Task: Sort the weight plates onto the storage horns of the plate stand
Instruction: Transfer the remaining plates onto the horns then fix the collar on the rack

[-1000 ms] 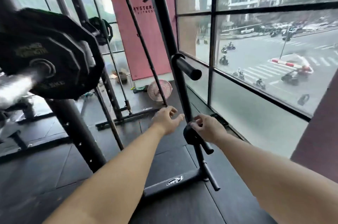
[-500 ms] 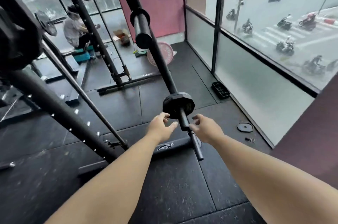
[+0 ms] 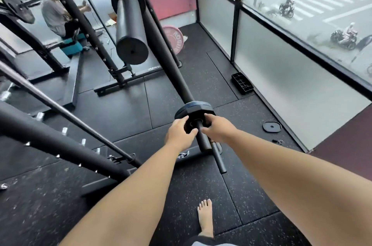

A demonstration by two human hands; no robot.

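A stack of small black weight plates (image 3: 192, 107) sits on the low storage horn (image 3: 203, 140) of the black plate stand (image 3: 161, 44); the horn points toward me. My left hand (image 3: 179, 135) grips the front plate's left edge, thumb under the hub. From the other side my right hand (image 3: 218, 130) holds its right edge, fingers curled over the rim. Higher on the stand, a thick upper horn (image 3: 129, 24) carries nothing. Another small black plate (image 3: 271, 126) lies flat on the floor by the window.
A pink plate (image 3: 174, 37) leans behind the stand. A black tray (image 3: 242, 83) and small clips (image 3: 277, 141) lie along the glass wall (image 3: 281, 76). Rack posts (image 3: 50, 137) slant across the left. A person (image 3: 54, 16) sits at the back left. My bare foot (image 3: 205, 217) is on the mat.
My view has tilted down toward the floor. Both hands moved from either side of the low horn onto the front plate and closed round its edges.
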